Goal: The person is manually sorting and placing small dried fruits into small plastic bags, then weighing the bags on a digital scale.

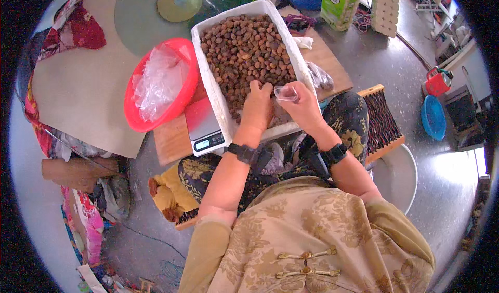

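A white foam box (pixel 210 67) in front of me holds a heap of brown, wrinkled, nut-like pieces (pixel 249 48). Over its near part, my right hand (pixel 302 106) grips what looks like a clear plastic bag (pixel 286 93), its mouth spread in an oval. My left hand (pixel 257 106) is beside it at the near edge of the heap, fingers bent together; whatever they hold is hidden. Left of the box, a red basin (pixel 193 59) contains crumpled clear plastic bags (pixel 161 80). A digital scale (pixel 208 143) sits partly beneath the basin and box.
A wooden board (pixel 169 139) lies under the scale. Right of the box rests a clear bag with dark contents (pixel 319 77). Farther back stand a green tissue pack (pixel 339 4) and an egg tray (pixel 384 12). A white bucket (pixel 410 173) is by my right side.
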`<state>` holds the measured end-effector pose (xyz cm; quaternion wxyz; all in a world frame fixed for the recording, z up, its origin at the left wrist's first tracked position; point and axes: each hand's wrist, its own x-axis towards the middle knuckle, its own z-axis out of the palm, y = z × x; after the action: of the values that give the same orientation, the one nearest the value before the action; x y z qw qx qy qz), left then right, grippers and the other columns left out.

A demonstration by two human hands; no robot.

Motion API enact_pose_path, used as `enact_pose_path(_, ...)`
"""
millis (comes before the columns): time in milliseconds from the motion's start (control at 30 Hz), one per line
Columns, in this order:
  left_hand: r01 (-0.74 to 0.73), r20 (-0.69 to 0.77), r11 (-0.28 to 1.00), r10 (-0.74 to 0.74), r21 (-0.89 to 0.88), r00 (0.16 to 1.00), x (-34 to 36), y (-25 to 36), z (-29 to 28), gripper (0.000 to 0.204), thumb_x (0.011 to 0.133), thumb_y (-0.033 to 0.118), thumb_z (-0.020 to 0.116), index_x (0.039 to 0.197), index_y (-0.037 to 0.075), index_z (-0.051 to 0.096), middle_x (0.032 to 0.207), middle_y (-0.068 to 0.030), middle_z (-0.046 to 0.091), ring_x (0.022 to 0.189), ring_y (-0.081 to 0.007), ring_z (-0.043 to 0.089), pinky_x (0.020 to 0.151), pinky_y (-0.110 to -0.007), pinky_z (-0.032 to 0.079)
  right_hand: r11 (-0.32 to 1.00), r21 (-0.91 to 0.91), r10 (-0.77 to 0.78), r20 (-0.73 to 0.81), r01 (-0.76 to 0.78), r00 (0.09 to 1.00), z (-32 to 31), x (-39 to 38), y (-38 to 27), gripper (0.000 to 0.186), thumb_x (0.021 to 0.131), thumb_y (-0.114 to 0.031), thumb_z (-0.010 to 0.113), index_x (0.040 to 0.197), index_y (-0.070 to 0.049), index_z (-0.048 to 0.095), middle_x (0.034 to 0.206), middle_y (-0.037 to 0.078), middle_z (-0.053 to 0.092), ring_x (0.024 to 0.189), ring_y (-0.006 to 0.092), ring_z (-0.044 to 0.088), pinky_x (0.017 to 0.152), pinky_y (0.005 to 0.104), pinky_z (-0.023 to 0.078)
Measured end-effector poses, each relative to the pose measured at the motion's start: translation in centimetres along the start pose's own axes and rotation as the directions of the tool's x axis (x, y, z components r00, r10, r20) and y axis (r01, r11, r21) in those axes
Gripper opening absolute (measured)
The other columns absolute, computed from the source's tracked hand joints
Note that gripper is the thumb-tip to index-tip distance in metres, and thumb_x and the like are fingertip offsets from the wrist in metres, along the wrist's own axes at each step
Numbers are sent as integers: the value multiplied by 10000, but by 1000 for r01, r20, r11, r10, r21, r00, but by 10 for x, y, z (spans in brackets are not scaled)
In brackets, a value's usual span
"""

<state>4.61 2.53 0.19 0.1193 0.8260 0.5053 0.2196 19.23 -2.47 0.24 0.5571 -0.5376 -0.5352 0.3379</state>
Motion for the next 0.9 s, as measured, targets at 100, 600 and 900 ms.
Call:
enact_pose_path(100,-7,-29,999,6,-33,1000,2,1,0,221,823,0,572,1038,49,571,1089,-235,484,865,-475,629,743,-536,534,1000,-2,-6,6,6,1000,-2,-1,-3,219,815,-94,755,975,-40,615,838,35,665,767,108,604,698,284,508)
enact_pose_path(600,26,4,999,-25,-36,1000,-4,-10,1,355,761,44,727,1084,11,583,1043,-287,575,938,-484,608,818,-510,531,999,26,22,44,-23,999,-3,-1,-3,194,818,-65,734,966,-44,610,835,19,642,784,94,586,707,274,501)
enact_pose_path(900,-7,31,998,9,-62,999,-3,-23,5,376,740,66,735,1086,3,604,985,-276,601,948,-469,605,811,-504,512,999,18,-30,25,30,999,0,-1,1,204,818,-79,741,974,-44,615,832,24,651,769,94,590,687,276,505)
